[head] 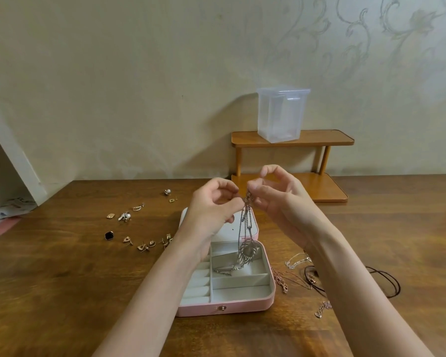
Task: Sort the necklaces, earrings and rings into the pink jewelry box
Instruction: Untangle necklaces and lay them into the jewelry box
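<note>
Both hands, left (215,202) and right (273,194), pinching the silver necklace (245,228) above the open pink jewelry box (227,309), pendant dangling over a rear compartment. Best lowered slowly, pendent first, coiling chain to avoid tangles.

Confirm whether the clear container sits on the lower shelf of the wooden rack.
No: the clear container stands on the top shelf of the rack, and its lower shelf is bare.

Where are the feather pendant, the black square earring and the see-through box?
feather pendant (248,251), head view, its middle.
black square earring (109,235), head view, its dark face.
see-through box (281,117), head view, its front wall.
</note>
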The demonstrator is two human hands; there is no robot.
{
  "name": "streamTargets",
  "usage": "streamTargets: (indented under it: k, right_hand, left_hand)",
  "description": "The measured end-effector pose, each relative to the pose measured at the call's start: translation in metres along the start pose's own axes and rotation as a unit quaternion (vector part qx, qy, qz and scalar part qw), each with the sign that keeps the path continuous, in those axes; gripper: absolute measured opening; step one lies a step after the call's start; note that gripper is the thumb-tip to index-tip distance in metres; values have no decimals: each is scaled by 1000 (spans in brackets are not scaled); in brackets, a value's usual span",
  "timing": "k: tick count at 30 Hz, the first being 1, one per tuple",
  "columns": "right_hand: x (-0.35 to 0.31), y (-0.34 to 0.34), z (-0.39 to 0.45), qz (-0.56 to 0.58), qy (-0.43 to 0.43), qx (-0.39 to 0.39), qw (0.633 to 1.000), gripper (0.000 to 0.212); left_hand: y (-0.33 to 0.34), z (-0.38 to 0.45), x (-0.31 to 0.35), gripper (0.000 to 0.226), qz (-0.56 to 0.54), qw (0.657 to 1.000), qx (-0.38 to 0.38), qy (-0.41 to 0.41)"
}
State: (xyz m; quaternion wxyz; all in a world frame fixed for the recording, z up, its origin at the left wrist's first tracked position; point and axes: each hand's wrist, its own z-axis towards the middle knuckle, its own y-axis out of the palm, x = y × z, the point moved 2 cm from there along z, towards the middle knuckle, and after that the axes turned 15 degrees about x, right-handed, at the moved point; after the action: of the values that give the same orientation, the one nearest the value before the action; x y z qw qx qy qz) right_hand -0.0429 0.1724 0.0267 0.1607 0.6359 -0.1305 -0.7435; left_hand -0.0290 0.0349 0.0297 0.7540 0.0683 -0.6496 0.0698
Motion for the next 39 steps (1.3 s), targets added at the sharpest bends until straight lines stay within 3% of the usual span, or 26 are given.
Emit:
streamTargets:
  k: [2,5,7,12,14,16,18,21,23,25,27,30,33,39]
  right_hand:
    - [-1,-2,0,1,12,-12,1000,28]
    - [-2,-4,-2,16,31,-19,999,29]
    - [-2,-2,-4,34,44,-27,998,23]
    - [-3,1,-8,43,61,-34,997,16]
    - [-4,-1,-8,41,71,-45,996,14]
    - [-4,-1,-8,38,83,-67,994,15]
    - [-4,-3,-8,36,85,-91,992,21]
    - [-10,-8,-9,-18,63,-81,995,23]
    - [-12,-8,-9,-178,15,-36,983,19]
    - [-11,-6,-7,-350,-64,10,935,13]
    - [-10,-1,-7,-429,-124,24,895,13]
    - [-16,1,-9,-402,-147,41,903,23]
    - [-20,1,-11,-346,-136,84,925,39]
    - [-19,-2,-12,-216,-27,143,965,58]
  left_hand:
    - [-2,2,-1,26,-97,990,-42,-93]
    - [-3,4,-3,26,-216,943,-167,-190]
    - [-7,4,-2,28,-213,933,-219,-190]
    - [-15,1,2,29,-115,950,-250,-149]
    - [-13,0,3,20,-50,969,-213,-112]
    - [-11,1,2,13,39,991,-117,-56]
    - [-11,4,2,9,54,997,-40,-24]
    - [-16,8,4,13,4,998,56,-3]
    - [-19,10,5,23,-53,994,95,-19]
    - [-18,10,5,36,-149,982,81,-86]
    - [-17,10,4,45,-248,956,38,-152]
    - [-18,10,6,51,-304,934,9,-189]
    - [-19,10,3,55,-301,933,45,-191]
    - [-26,19,-6,31,-359,910,98,-185]
